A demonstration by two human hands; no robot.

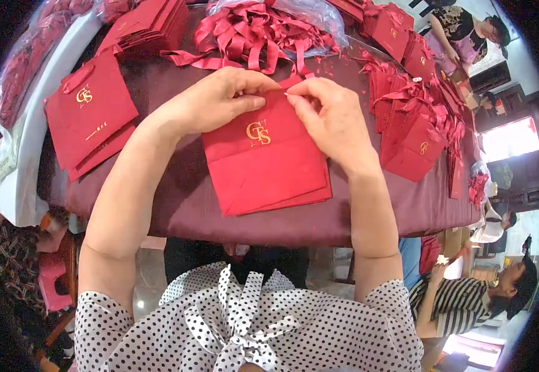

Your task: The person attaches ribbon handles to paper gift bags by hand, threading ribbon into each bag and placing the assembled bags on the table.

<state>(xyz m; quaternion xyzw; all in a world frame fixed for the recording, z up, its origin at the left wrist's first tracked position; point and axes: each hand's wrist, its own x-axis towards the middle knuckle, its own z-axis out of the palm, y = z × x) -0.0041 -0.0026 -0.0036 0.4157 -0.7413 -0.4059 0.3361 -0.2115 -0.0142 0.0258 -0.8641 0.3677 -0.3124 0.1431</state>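
Pinching the upper edge of the red bag (266,167), the left hand (223,96) and right hand (331,115) could crease it or let the ribbon (291,81) slip if they pull unevenly, since it lies over another bag (317,196) on the worktop (282,227)

Across the middle, a broad table (185,208) under dark maroon cloth (269,229) with a soft sheen. Along its left edge, a thick white slab-like piece (26,186) (too bent by the lens to name). Below its front edge, in narrow gaps, glossy grey floor (150,273) with a small glint of light. Well beyond its right edge, dark wooden cabinets (525,193), a pale wall (533,230) and a glaring white window or doorway (510,140). Off the front right corner, a second bright panel (477,352), nearly washed out.
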